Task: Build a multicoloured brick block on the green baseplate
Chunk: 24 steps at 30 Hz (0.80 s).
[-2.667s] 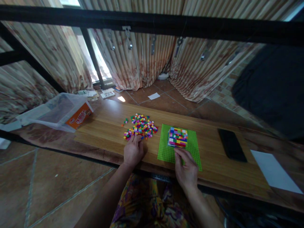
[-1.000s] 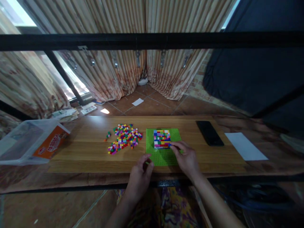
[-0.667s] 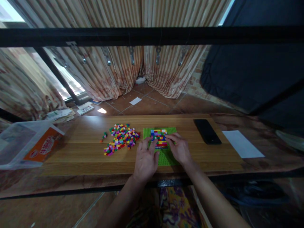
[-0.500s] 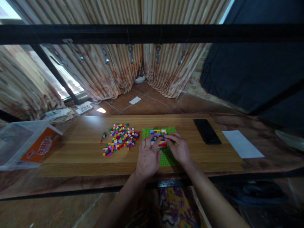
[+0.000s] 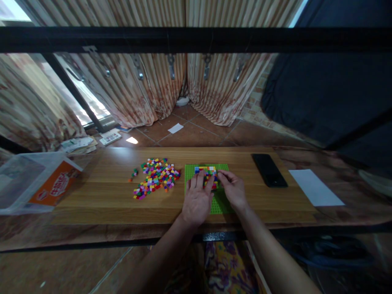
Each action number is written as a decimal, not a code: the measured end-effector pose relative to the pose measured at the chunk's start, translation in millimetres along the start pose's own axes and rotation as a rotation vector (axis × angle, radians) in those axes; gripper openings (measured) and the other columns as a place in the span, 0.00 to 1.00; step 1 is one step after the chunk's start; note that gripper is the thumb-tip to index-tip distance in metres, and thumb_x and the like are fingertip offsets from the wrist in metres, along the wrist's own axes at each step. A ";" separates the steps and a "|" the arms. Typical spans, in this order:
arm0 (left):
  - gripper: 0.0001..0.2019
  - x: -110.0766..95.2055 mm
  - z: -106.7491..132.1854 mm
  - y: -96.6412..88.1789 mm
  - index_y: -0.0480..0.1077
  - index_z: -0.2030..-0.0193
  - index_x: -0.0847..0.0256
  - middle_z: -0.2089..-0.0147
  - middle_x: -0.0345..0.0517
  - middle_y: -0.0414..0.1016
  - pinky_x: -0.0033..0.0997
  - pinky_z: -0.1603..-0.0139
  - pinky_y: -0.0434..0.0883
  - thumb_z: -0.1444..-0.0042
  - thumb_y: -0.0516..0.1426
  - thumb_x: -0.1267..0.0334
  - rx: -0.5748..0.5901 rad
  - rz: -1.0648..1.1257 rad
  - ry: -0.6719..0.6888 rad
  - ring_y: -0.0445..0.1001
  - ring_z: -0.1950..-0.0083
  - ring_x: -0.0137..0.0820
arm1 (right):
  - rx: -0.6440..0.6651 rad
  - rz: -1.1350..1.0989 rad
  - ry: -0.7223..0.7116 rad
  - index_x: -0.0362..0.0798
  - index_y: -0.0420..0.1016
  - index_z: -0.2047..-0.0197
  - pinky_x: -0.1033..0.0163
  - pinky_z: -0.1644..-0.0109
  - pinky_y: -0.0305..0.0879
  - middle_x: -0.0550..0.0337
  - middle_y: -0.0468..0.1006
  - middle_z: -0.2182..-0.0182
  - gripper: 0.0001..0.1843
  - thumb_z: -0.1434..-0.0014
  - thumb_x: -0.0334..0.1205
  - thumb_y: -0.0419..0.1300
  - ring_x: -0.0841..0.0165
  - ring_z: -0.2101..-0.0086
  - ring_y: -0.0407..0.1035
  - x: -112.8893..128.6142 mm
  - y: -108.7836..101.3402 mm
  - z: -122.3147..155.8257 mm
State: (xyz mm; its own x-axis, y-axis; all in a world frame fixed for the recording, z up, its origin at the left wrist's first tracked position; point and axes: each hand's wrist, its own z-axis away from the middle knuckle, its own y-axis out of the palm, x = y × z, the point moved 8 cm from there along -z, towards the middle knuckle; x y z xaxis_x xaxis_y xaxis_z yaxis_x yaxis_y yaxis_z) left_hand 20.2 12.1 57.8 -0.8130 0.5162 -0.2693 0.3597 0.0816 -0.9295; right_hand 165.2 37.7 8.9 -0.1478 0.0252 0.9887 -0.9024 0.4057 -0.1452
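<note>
So the brick block (image 5: 211,168) sits on the green baseplate (image 5: 218,205), left hand (image 5: 197,199) laid over it, fingers loosely spread. Right hand (image 5: 234,190)'s pinched narrow above the baseplate, can't tell on what. Loose bricks (image 5: 159,176) left of the baseplate, phone (image 5: 269,170) right.

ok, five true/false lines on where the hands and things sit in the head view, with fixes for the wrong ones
1. The left hand lies over the loose bricks. False: the left hand is over the brick build, and the loose bricks are off to its left.
2. The right hand has its fingertips by the right side of the brick build. True.
3. The brick build is on a green baseplate. True.
4. The black phone lies on the baseplate. False: the black phone is right of it, on the wooden board.
5. The clear bin bears an orange label. True.
</note>
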 end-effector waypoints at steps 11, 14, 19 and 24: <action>0.24 0.3 -1.0 6.0 0.59 0.35 0.56 0.33 0.57 0.57 0.54 0.39 0.64 0.38 0.50 0.67 0.021 -0.051 -0.023 0.56 0.33 0.47 | 0.001 0.021 0.012 0.45 0.80 0.61 0.56 0.57 0.71 0.53 0.83 0.64 0.20 0.50 0.52 0.64 0.63 0.64 0.76 0.3 6.9 1.8; 0.24 1.0 -1.8 10.1 0.58 0.35 0.55 0.33 0.57 0.57 0.52 0.40 0.65 0.39 0.50 0.70 0.025 -0.061 -0.029 0.56 0.33 0.47 | 0.005 0.069 -0.028 0.46 0.80 0.61 0.56 0.55 0.71 0.53 0.83 0.64 0.19 0.48 0.52 0.63 0.63 0.63 0.76 2.1 6.7 1.8; 0.24 1.0 -2.5 12.8 0.58 0.35 0.55 0.33 0.57 0.57 0.51 0.40 0.66 0.38 0.48 0.71 0.048 -0.069 -0.055 0.55 0.32 0.47 | -0.016 0.178 -0.097 0.46 0.81 0.60 0.54 0.52 0.70 0.51 0.83 0.61 0.19 0.46 0.52 0.61 0.61 0.62 0.76 9.8 5.0 4.6; 0.25 -0.2 -1.1 10.9 0.57 0.35 0.53 0.32 0.55 0.57 0.53 0.40 0.66 0.38 0.47 0.72 0.054 -0.065 -0.065 0.55 0.32 0.46 | -0.004 0.219 -0.143 0.45 0.80 0.60 0.55 0.55 0.71 0.49 0.83 0.63 0.21 0.44 0.54 0.58 0.60 0.63 0.76 15.0 5.3 8.9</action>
State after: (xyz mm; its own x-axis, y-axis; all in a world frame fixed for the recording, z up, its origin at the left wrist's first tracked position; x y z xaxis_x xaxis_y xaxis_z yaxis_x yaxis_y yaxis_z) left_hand 24.7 13.7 48.0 -0.8624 0.4547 -0.2224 0.2815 0.0656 -0.9573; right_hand 154.6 32.2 22.6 -0.3953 -0.0166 0.9184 -0.8410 0.4087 -0.3546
